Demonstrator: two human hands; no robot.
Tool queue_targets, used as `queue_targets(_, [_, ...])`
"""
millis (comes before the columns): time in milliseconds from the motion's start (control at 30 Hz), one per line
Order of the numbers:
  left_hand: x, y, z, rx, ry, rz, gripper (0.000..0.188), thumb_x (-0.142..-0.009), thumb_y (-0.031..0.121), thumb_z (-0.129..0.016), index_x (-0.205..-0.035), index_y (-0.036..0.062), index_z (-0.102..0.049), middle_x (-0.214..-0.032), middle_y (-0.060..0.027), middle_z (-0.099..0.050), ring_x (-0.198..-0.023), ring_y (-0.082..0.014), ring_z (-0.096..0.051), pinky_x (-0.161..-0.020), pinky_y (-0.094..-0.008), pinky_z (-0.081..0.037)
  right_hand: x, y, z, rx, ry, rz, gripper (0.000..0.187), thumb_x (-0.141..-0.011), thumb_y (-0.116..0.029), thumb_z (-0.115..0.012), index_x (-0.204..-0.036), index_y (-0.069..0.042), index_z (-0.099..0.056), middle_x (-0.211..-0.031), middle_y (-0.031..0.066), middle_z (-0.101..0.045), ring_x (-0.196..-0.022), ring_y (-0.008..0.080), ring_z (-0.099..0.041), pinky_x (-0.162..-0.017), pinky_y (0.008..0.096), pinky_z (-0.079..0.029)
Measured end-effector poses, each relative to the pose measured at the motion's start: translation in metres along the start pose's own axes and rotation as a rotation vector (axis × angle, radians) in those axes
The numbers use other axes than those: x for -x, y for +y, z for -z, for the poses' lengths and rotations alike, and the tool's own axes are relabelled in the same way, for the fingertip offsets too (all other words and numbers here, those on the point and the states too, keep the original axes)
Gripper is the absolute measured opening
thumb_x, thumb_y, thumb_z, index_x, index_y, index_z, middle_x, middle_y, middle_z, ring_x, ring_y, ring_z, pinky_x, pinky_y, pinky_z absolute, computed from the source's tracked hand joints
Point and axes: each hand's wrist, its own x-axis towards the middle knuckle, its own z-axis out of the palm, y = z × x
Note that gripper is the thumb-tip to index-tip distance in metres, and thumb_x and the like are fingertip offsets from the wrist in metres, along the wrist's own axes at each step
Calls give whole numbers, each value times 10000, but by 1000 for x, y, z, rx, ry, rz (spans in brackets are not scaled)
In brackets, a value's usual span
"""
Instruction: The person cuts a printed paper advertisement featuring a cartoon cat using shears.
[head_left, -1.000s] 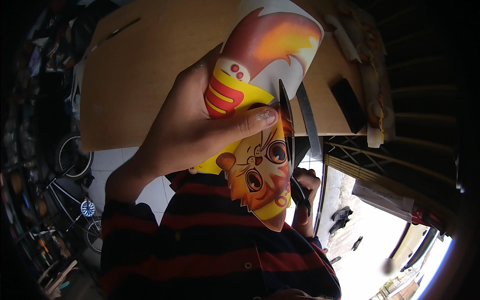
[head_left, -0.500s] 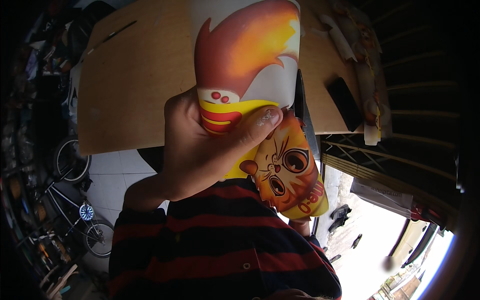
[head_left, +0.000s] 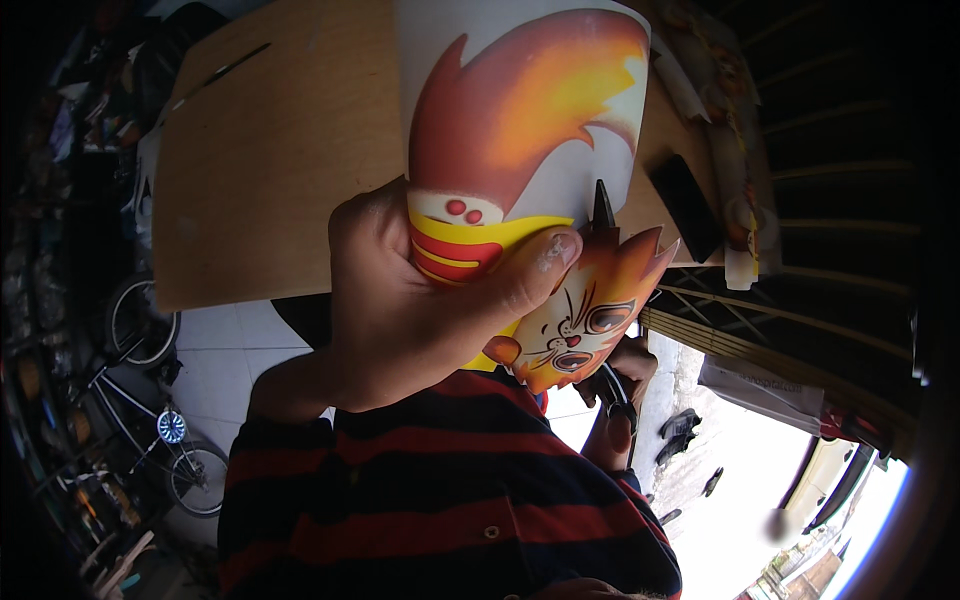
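Observation:
My left hand is closed on a printed sheet with a cartoon cat on it, its thumb pressed over the front. The sheet's upper part shows an orange-brown tail on grey-white. Below the thumb, the cat's face hangs tilted, with a jagged cut edge around its ears. Lower right, behind the face, my right hand is closed on the dark handles of a pair of scissors. A dark blade tip points up past the sheet beside my left thumb. The face hides the middle of the scissors.
Beneath the sheet stands a wooden table with a thin dark pen-like stick at far left. A black flat rectangular object and printed paper strips lie at its right. A bicycle stands left; dark footwear is on the floor right.
The sheet and my left hand have shifted slightly right. The cat's face has turned and its lower yellow part no longer shows. The scissors' handles and my right hand have come into clearer view.

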Motion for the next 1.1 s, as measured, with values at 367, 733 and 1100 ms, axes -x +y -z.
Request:
queue_targets(367, [1,-4,-10,14,71,-25,156,-768,41,-637,-894,-39,-590,-799,-75,-633,-697,-120,-618,-653,-247,-507,9,-8,-7,-33,-6,12,791,-461,-715,-667,-720,30,-602,-500,6,-526,-430,110,-530,-432,200,-405])
queue_targets(733, [1,-4,-6,20,40,-14,150,-772,48,-637,-887,-33,-586,-804,-65,-627,-693,-116,-613,-643,-243,-499,12,-12,-10,-46,-1,-3,755,-483,-686,-679,-710,30,-602,-478,-9,-511,-416,103,-516,-426,200,-397])
queue_targets(1100, [-5,1,0,68,0,80,189,-756,55,-635,-906,-46,-577,-807,-75,-627,-703,-121,-619,-653,-258,-514,-24,-54,-38,-299,459,-742,417,-679,-340,-653,-720,71,-593,-574,122,-571,-369,122,-500,-353,192,-384])
